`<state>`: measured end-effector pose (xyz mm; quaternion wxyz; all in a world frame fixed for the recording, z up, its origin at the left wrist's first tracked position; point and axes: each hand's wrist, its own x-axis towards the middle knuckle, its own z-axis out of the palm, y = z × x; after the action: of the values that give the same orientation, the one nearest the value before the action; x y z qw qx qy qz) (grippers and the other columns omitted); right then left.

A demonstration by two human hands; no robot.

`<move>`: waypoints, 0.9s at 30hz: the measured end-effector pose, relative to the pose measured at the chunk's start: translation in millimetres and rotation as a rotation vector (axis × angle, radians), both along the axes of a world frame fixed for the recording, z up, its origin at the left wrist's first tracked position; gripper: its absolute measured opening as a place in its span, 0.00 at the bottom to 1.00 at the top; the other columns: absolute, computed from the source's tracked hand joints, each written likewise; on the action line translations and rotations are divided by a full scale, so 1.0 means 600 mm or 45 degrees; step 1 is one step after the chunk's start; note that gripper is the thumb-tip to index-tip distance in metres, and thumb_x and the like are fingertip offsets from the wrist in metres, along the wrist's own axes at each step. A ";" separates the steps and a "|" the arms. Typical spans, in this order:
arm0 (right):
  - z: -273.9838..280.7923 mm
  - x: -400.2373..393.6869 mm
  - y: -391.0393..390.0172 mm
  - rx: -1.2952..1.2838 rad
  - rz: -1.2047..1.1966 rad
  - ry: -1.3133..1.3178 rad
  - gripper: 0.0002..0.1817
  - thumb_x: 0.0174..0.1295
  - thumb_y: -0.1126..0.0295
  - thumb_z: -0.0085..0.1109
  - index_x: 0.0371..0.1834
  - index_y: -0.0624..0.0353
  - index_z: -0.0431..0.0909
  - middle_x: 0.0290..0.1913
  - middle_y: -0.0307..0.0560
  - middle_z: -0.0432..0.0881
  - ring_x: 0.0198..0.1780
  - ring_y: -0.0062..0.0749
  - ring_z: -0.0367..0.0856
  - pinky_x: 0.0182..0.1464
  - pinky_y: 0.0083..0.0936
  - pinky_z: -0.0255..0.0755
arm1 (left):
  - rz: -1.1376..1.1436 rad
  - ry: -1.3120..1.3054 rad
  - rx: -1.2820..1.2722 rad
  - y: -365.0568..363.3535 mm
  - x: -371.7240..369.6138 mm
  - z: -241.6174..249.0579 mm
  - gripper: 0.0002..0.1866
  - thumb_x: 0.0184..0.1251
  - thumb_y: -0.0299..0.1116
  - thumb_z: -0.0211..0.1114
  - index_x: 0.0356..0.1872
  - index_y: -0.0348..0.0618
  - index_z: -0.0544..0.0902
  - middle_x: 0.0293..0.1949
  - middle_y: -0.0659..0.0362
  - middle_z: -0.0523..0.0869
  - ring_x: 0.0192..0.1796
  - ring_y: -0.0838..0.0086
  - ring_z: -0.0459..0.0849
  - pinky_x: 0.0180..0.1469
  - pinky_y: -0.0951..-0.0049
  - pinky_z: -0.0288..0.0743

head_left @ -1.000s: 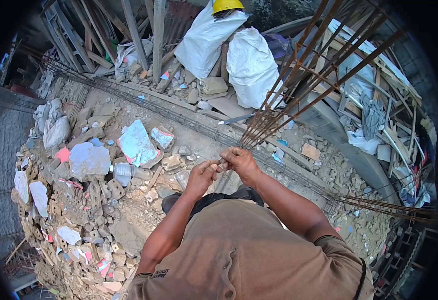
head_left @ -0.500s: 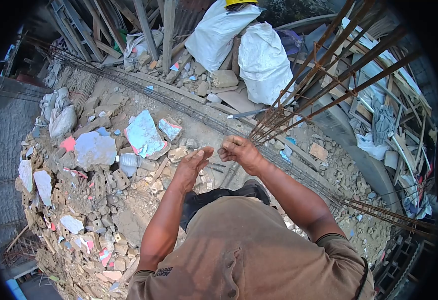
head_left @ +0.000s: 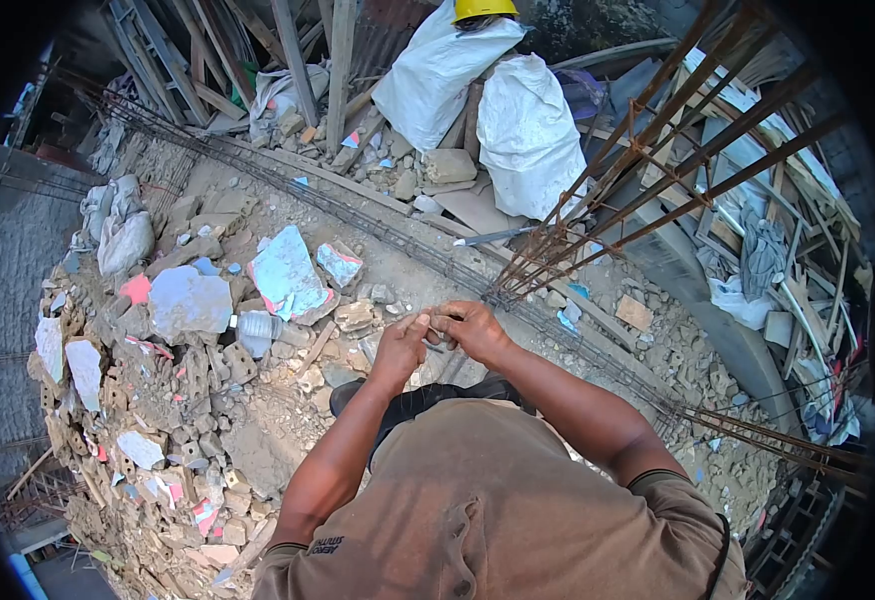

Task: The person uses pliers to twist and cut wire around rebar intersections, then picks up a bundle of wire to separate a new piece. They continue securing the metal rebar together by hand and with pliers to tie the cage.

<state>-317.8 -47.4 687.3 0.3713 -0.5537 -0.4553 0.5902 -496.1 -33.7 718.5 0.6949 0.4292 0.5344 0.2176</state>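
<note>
Fingertips meet over rubble-strewn ground [head_left: 398, 265] as my left hand [head_left: 399, 352] and right hand [head_left: 478, 332] work close together, near the foot of the rusty steel rods [head_left: 506, 288]. Both pinch closed; on what, I cannot tell. The step looks like fine fingerwork, calling for a light, steady pinch next.

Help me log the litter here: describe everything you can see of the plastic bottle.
The plastic bottle looks clear and thin-walled, with faint ribs around its body and a pale cap at its neck. It lies on its side among the rubble, cap end towards the large bluish-grey slab. No hand touches it. Whether it holds anything is too small to tell.
</note>
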 end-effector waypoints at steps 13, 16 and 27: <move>0.024 0.017 -0.002 -0.070 0.065 0.358 0.11 0.68 0.66 0.65 0.41 0.63 0.86 0.32 0.39 0.83 0.29 0.20 0.75 0.33 0.23 0.73 | -0.232 -0.190 -0.234 0.004 -0.004 -0.005 0.11 0.71 0.32 0.55 0.37 0.37 0.82 0.27 0.64 0.79 0.26 0.83 0.72 0.28 0.80 0.65; 0.020 0.025 0.008 -0.148 -0.144 0.523 0.10 0.68 0.65 0.65 0.38 0.62 0.83 0.30 0.38 0.80 0.29 0.21 0.76 0.33 0.23 0.73 | -0.099 -0.045 0.059 -0.004 -0.008 0.012 0.12 0.75 0.37 0.61 0.46 0.39 0.84 0.27 0.67 0.77 0.25 0.85 0.70 0.25 0.82 0.61; 0.009 0.003 -0.007 -0.215 -0.066 0.258 0.12 0.68 0.64 0.66 0.35 0.63 0.82 0.27 0.38 0.79 0.27 0.22 0.77 0.30 0.24 0.74 | 0.439 -0.104 0.153 0.006 -0.062 -0.066 0.13 0.75 0.39 0.63 0.47 0.39 0.84 0.32 0.64 0.83 0.32 0.83 0.79 0.37 0.79 0.73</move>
<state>-316.3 -51.5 692.7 0.3825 -0.5319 -0.3496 0.6697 -533.5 -30.0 678.9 0.6415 0.3629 0.5574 0.3821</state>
